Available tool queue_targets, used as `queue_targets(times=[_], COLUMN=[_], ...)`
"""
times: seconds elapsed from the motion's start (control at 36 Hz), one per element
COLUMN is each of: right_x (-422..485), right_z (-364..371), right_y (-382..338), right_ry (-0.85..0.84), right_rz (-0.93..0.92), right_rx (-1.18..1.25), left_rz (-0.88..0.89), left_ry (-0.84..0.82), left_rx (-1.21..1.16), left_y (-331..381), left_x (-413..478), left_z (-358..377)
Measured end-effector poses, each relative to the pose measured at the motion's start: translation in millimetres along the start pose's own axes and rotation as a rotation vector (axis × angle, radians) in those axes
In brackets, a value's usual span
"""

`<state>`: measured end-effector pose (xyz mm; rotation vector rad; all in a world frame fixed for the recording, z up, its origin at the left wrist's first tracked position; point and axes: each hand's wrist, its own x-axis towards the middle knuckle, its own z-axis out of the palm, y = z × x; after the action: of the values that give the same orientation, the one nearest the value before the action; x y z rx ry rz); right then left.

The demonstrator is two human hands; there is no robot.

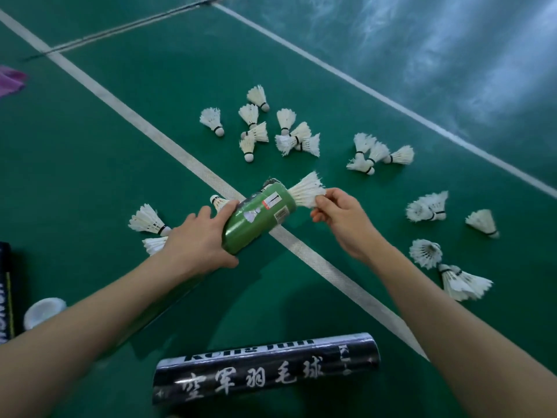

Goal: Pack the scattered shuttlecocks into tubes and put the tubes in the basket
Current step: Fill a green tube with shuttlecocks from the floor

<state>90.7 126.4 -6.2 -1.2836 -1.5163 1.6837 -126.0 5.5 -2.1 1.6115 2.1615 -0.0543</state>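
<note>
The green tube (256,218) is held above the floor (90,176), over the white line (304,251). Its long axis runs from lower left to upper right, with the open mouth pointing up-right, away from the person. Its lower end is hidden under the left forearm.

A shuttlecock (307,190) sits in the mouth, on the same axis. Its feather skirt flares outward to the upper right and its cork is out of sight inside.

The left hand (196,239) reaches in from the lower left, and its fingers (223,208) and thumb wrap round the tube's upper part. The right hand (340,218) comes in from the lower right with the wrist bent, and its fingers (321,203) pinch the feather tips.

Loose shuttlecocks (289,137) lie scattered on the floor beyond and to both sides. A black tube (265,369) lies on its side near the person, running left to right. A white cap (43,312) rests at the left.
</note>
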Motion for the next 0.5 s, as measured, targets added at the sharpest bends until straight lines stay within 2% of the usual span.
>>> queue_targets(times=[0.17,0.25,0.36,0.5], right_x=[-62.6,-102.0,-165.1,-245.5], right_z=[-13.6,-17.6,-24.7,-23.6], right_y=[-46.7,-76.8,-114.0,-164.1], right_ry=[0.000,0.056,0.151,0.123], right_rz=[-0.075,-0.132,-0.313,-0.454], right_rx=[-0.195,-0.161,-0.398,-0.532], left_rz=[0.206,0.238,0.295,0.383], left_ry=[0.049,0.094,0.174,0.237], left_rx=[0.047,0.023,-0.065,-0.084], left_y=[35.3,49.6,73.8,115.3], left_x=[-54.7,-79.1,-117.2,-162.2], left_z=[-33.6,-57.6,-88.1,-111.6])
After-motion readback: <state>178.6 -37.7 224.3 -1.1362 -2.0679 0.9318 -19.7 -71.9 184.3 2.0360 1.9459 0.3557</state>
